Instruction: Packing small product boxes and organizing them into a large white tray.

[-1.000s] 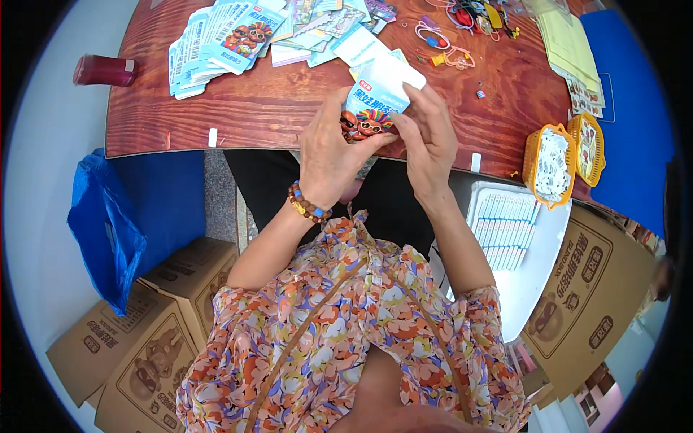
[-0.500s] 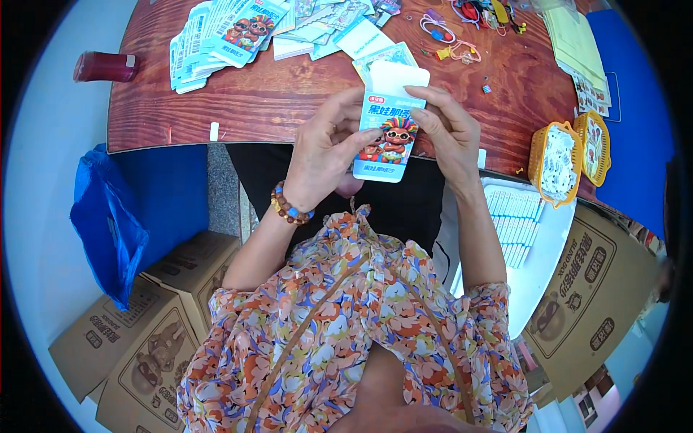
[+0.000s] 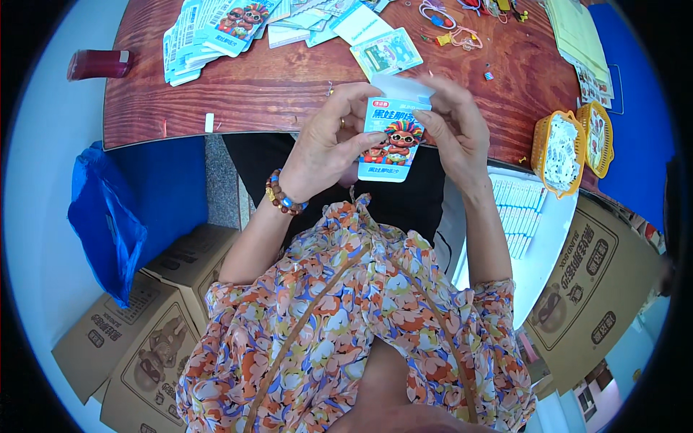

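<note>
A small blue cardboard box (image 3: 390, 163) with cartoon figures on its front is held over my lap, just off the table's near edge. My left hand (image 3: 328, 148) grips its left side, thumb across the front and fingers behind. At the upper right corner, my right hand (image 3: 456, 137) has its thumb on the front, with slightly blurred fingers curled by the top flap. The whitish top flap (image 3: 404, 88) stands partly folded. Whether anything is inside the box cannot be seen. A beaded bracelet (image 3: 283, 195) circles my left wrist.
On the wooden table (image 3: 238, 108) lie a pile of flat blue boxes (image 3: 209, 43), loose cards (image 3: 386, 50) and small trinkets (image 3: 462, 36). Yellow baskets (image 3: 559, 155) hold small packets at right. A white tray (image 3: 538, 267) holds boxes in rows. Cartons (image 3: 148, 353) and a blue bag (image 3: 108, 224) stand left.
The top flap, upright before, now tilts over as my right fingers move across it. My left hand keeps its hold on the box. The view has shifted slightly.
</note>
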A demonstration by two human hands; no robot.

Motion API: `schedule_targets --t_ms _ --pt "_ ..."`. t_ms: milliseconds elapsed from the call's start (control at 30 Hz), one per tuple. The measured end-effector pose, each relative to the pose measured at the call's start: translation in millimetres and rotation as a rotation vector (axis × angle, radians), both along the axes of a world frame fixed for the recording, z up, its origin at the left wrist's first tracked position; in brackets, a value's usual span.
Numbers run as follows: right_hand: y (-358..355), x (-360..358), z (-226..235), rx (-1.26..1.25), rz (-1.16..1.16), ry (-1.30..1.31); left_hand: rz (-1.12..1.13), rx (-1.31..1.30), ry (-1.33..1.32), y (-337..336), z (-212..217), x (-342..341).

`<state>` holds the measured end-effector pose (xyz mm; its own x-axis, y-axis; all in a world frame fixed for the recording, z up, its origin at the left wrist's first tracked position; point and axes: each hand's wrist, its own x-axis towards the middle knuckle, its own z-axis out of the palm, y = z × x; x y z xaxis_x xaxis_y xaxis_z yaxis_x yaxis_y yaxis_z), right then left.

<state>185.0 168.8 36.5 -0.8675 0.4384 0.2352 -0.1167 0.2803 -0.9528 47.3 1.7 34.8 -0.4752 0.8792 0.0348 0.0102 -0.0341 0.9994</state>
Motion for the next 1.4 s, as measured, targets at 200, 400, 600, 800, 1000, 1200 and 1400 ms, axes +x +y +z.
schedule_targets --t_ms 200,400,600,800,1000,1200,1400 --pt "0.4 -0.4 18.0 -0.237 0.034 -0.017 -0.014 -0.026 -0.002 -6.2 2.3 7.4" --pt "8.5 -1.8 21.6 -0.315 0.051 -0.039 -0.022 -0.033 0.032 -7.4 -0.3 10.1" --pt "22.8 5.3 33.1 -0.352 0.143 -0.265 -0.051 -0.026 0.025 -7.1 2.8 11.3" --pt "25.3 9.0 36.0 -0.317 0.165 -0.375 -0.071 -0.036 0.032 -5.8 1.7 12.4" --pt "23.5 10.1 38.1 0.045 0.214 -0.331 -0.066 -0.112 -0.012 -7.4 0.2 14.0" --pt "7.9 15.7 36.3 0.384 0.143 -0.153 -0.055 -0.169 -0.026 -6.5 10.3 16.6" --pt "5.2 22.2 27.1 0.56 0.147 -0.143 -0.111 -0.113 0.163 -6.8 7.9 14.3"
